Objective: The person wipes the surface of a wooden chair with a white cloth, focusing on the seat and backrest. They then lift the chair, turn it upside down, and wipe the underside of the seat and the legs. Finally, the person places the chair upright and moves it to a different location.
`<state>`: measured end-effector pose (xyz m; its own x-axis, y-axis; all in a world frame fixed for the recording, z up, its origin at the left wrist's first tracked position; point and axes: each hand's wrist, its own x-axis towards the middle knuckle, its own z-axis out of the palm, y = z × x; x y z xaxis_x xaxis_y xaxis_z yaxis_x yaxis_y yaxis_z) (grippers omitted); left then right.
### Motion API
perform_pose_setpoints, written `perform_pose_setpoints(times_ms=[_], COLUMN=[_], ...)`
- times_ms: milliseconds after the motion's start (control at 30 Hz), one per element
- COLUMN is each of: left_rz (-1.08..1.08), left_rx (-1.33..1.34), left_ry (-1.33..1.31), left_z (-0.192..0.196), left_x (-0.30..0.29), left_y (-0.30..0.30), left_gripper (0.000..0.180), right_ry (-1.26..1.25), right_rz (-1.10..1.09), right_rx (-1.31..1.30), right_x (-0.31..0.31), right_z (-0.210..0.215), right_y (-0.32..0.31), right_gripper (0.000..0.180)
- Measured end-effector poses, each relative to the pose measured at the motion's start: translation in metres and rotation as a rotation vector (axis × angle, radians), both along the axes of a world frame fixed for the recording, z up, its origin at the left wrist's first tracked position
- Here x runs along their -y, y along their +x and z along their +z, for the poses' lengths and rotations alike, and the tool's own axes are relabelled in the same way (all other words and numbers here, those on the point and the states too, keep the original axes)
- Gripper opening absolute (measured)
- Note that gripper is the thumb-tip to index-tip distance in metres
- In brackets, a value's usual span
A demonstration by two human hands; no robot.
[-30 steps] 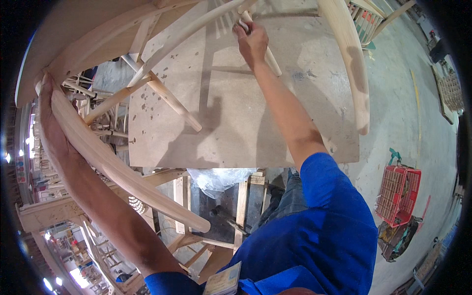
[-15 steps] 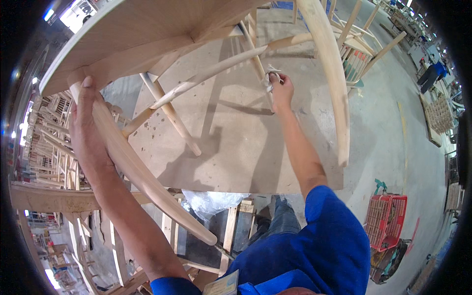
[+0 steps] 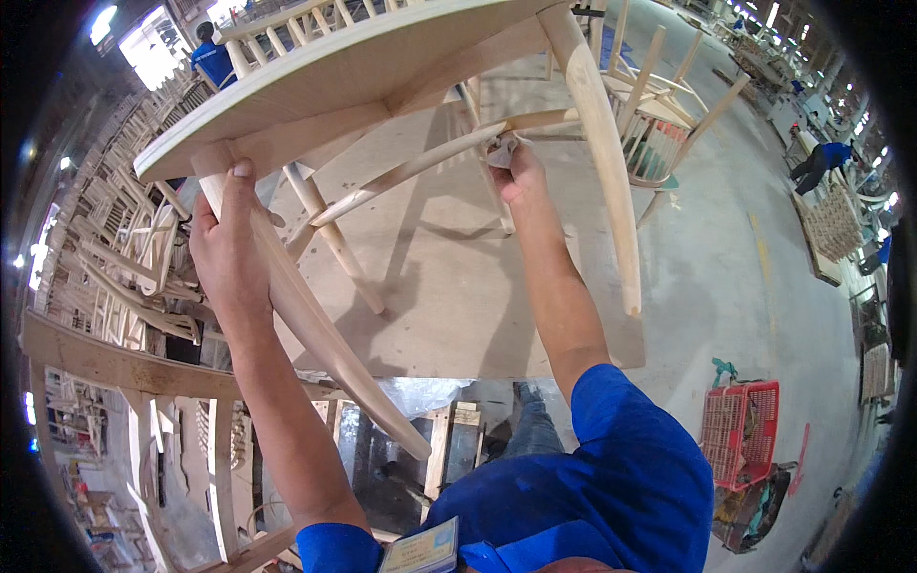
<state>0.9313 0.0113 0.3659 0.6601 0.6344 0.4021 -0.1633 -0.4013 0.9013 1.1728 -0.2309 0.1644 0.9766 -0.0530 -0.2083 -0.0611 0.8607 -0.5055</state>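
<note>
An unpainted wooden chair is tilted over the table, the underside of its seat (image 3: pixel 315 105) showing. My left hand (image 3: pixel 229 253) is wrapped round the top of the near left leg (image 3: pixel 334 349), just below the seat, its thumb on top. That leg slants past the table's near edge. My right hand (image 3: pixel 521 181) reaches under the chair, pinching a crumpled whitish cloth (image 3: pixel 502 150). The cloth is at a far leg, close to where the curved stretcher (image 3: pixel 411 172) meets it; the exact contact is hidden. To the right stands the other near leg (image 3: pixel 607 181).
Beneath the chair is a flat brown tabletop (image 3: pixel 449 329). Wooden rails (image 3: pixel 124 363) and stacked chair frames (image 3: pixel 124 258) crowd the left. Another chair (image 3: pixel 659 124) stands far right. A red plastic basket (image 3: pixel 740 430) sits on the floor at right. Co-workers (image 3: pixel 821 162) are in the distance.
My right hand has moved the cloth up along the far leg toward the stretcher. My left hand keeps its hold on the near left leg. The whole view has shifted slightly.
</note>
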Motion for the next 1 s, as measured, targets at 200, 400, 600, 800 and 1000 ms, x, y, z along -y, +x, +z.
perform_pose_setpoints(times_ms=[200,400,600,800,1000], left_rz=[-0.093,-0.231,-0.129,-0.081,-0.029], left_rx=[0.087,0.21,0.193,0.234,0.219], left_ry=[-0.075,-0.216,-0.095,-0.027,0.15], left_z=[-0.01,-0.021,-0.033,-0.053,-0.109], left_x=[0.016,0.042,0.043,0.062,-0.028], left_y=[-0.02,-0.042,-0.075,-0.087,-0.027], left_gripper=[0.038,0.022,0.032,0.04,0.04], right_ry=[-0.626,-0.616,-1.031,-0.869,-1.065], right_rz=[-0.202,-0.223,-0.714,-0.333,-0.584], right_rx=[0.155,0.225,0.695,0.239,0.232], right_x=[0.018,0.052,0.121,0.214,0.13], right_z=[0.009,0.032,0.064,0.038,-0.018], right_y=[-0.042,-0.092,-0.245,-0.186,-0.19], right_gripper=[0.019,0.024,0.028,0.037,0.03])
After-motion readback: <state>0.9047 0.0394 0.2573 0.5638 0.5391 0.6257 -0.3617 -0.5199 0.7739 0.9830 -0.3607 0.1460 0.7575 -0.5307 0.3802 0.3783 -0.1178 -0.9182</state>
